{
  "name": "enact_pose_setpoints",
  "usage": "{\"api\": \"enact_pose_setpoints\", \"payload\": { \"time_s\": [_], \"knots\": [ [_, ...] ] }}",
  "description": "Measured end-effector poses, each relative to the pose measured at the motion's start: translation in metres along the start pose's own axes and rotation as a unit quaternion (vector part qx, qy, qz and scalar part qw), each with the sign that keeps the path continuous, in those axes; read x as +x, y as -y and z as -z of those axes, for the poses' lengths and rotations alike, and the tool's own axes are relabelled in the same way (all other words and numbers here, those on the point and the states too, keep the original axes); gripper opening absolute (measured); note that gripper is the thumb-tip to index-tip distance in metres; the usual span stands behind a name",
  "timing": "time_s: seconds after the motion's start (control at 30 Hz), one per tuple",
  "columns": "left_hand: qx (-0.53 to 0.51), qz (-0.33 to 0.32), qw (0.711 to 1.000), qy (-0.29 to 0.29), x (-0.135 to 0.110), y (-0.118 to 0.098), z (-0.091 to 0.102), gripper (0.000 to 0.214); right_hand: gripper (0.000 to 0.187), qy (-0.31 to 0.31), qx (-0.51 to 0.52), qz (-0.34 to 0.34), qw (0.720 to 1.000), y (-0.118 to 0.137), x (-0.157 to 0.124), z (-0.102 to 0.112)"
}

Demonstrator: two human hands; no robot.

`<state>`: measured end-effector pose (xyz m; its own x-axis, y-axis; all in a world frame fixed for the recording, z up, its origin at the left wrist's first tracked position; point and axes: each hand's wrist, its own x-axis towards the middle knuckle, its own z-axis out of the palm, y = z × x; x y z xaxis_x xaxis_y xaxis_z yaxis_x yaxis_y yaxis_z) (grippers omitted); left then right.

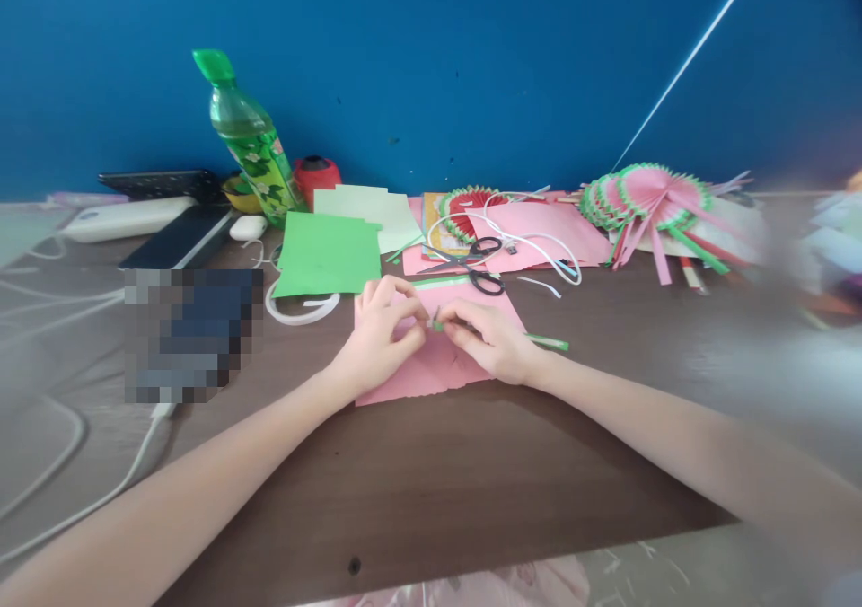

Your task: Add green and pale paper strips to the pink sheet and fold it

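Note:
Both hands meet over a sheet of pink paper (431, 373) lying on the table. My right hand (495, 342) pinches a narrow green paper strip (549, 342), whose long end sticks out past the wrist side. At the other end, my left hand (383, 333) has thumb and forefinger closed on the strip's small whitish tip. The pinched part is tiny and partly covered by fingers. Just beyond the hands lie black-handled scissors (486, 282), blades pointing left. Green paper (329, 257) rests behind my left hand.
Behind are a green bottle (252, 153), a red container (316, 176), pale paper (367, 212), a white cable (572, 261) and pleated pink-green paper fans (653, 194). A pixelated dark device (202, 333) with a cord lies left. A blue wall (431, 68) borders the table.

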<state>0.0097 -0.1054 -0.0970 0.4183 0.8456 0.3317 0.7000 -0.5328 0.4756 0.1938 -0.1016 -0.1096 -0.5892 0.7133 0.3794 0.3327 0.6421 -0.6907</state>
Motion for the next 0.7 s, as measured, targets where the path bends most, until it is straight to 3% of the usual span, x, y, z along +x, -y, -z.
{"api": "enact_pose_setpoints", "payload": {
  "time_s": [0.13, 0.27, 0.33, 0.43, 0.57, 0.7],
  "knots": [
    [0.050, 0.082, 0.991, -0.095, 0.010, 0.006, 0.013, 0.013, 0.011, -0.079, -0.015, -0.032, 0.996, -0.004, 0.001, -0.002],
    [0.106, 0.192, 0.958, -0.184, 0.025, 0.027, 0.032, 0.016, 0.013, -0.126, -0.024, -0.058, 0.990, -0.006, 0.002, -0.003],
    [0.110, 0.233, 0.949, -0.181, 0.030, 0.041, 0.037, 0.020, 0.014, -0.134, -0.031, -0.071, 0.988, -0.007, 0.002, -0.004],
    [0.174, 0.266, 0.940, -0.129, 0.032, 0.060, 0.043, 0.029, 0.015, -0.129, -0.037, -0.082, 0.988, -0.008, 0.003, -0.005],
    [0.344, 0.136, 0.928, -0.044, 0.026, 0.068, 0.055, 0.034, 0.016, -0.120, -0.026, -0.069, 0.990, -0.010, 0.004, -0.006],
    [0.445, 0.090, 0.890, -0.036, 0.019, 0.066, 0.073, 0.043, 0.016, -0.119, -0.029, -0.058, 0.991, -0.011, 0.003, -0.006]
  ]
}}
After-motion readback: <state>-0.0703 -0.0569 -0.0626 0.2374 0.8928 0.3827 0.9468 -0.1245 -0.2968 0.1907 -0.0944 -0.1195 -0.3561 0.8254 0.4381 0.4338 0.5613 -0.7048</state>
